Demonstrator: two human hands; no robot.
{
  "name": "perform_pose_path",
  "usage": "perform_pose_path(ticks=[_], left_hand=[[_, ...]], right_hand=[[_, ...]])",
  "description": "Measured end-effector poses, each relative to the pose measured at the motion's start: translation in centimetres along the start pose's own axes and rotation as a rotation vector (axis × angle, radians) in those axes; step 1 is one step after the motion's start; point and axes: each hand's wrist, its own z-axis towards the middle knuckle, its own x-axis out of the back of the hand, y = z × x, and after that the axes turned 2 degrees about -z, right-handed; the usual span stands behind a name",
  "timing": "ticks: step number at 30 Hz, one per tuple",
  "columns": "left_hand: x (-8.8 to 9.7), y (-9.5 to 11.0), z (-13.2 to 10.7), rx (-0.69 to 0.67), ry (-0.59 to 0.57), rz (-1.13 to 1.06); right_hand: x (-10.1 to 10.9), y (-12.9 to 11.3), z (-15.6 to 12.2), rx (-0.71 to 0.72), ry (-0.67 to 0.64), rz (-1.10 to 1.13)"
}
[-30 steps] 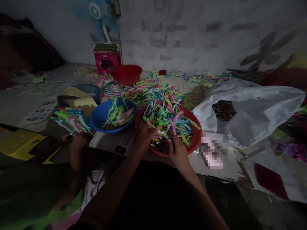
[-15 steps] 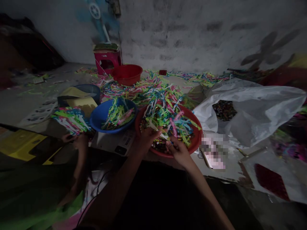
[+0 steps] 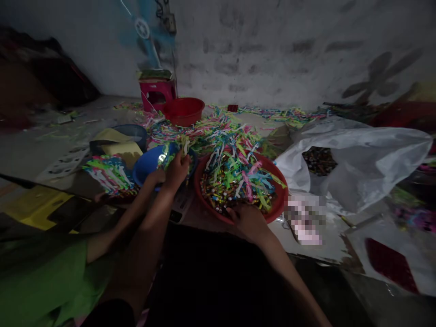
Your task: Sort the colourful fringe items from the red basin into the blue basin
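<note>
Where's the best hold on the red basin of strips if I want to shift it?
Probably the near rim of the red basin, from the person's side. That edge is bare beside the right hand; strips overhang the far rim and the blue bowl crowds the left.

Left hand is stretched forward, fingers curled closed; right hand sits nearer the body, palm down, fingers loosely bent.

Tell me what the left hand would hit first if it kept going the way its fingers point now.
Most likely the colourful strips in the blue bowl: the left hand reaches up and away over that bowl's rim, with a co-worker's hand right beside it. Depth is unclear in this dim view.
</note>
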Motion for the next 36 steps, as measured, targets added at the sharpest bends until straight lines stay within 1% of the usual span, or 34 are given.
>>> perform_pose_path(ticks=[2, 3, 5, 6, 7, 9, 10, 11, 12, 14, 16, 18, 20, 22, 24, 26, 28, 31, 34, 36], left_hand=[[-0.1, -0.4, 0.8, -0.027, 0.019, 0.256], [-0.4, -0.3, 0.8, -0.058, 0.027, 0.350], [-1.7, 0.4, 0.5, -0.157, 0.015, 0.443], [-2.6, 1.0, 0.3, -0.222, -0.023, 0.443], [-3.6, 1.6, -0.1, -0.297, -0.093, 0.420], [-5.7, 3.0, -0.7, -0.428, -0.284, 0.351], [-6.7, 3.6, -0.9, -0.464, -0.374, 0.314], [-7.5, 4.2, -1.1, -0.472, -0.437, 0.282], [-8.2, 4.8, -1.3, -0.458, -0.472, 0.264], [-9.0, 5.6, -1.5, -0.398, -0.467, 0.271], [-8.7, 6.0, -1.6, -0.358, -0.402, 0.292], [-7.7, 6.2, -1.8, -0.334, -0.335, 0.242], [-6.0, 6.3, -2.6, -0.281, -0.299, 0.098], [-4.3, 6.4, -3.9, -0.183, -0.272, -0.086], [-2.9, 6.4, -5.7, -0.094, -0.261, -0.254], [-2.4, 6.3, -7.8, -0.054, -0.267, -0.338], [-2.7, 6.0, -9.9, -0.050, -0.276, -0.319], [-4.1, 5.5, -12.2, -0.042, -0.273, -0.255], [-5.0, 5.7, -13.0, -0.078, -0.256, -0.261], [-5.1, 6.0, -12.8, -0.174, -0.234, -0.244]], right_hand=[[0.2, -0.1, -0.2, 0.023, 0.002, 0.055], [0.3, -0.1, -0.3, 0.030, 0.003, 0.095], [0.6, 0.2, -0.5, 0.025, -0.008, 0.181], [0.8, 0.4, -0.5, 0.017, -0.022, 0.228], [0.9, 0.6, -0.6, 0.010, -0.041, 0.281], [1.1, 1.0, -0.6, 0.008, -0.084, 0.404], [1.1, 1.3, -0.6, 0.021, -0.105, 0.467], [1.1, 1.6, -0.7, 0.045, -0.127, 0.525], [1.0, 1.9, -0.7, 0.073, -0.148, 0.573], [0.7, 2.4, -0.8, 0.118, -0.181, 0.641], [0.5, 2.5, -0.9, 0.132, -0.188, 0.686], [0.3, 2.4, -1.0, 0.113, -0.129, 0.686], [0.1, 2.0, -1.0, 0.086, -0.007, 0.652], [-0.1, 1.7, -1.0, 0.040, 0.154, 0.659], [-0.2, 1.7, -1.0, -0.005, 0.301, 0.743], [-0.2, 1.9, -0.9, -0.025, 0.379, 0.857], [0.0, 2.3, -0.9, -0.023, 0.369, 0.968], [0.4, 2.6, -0.8, -0.010, 0.318, 1.085], [0.7, 2.8, -1.1, 0.022, 0.286, 1.123], [0.7, 2.9, -1.4, 0.046, 0.248, 1.122]])
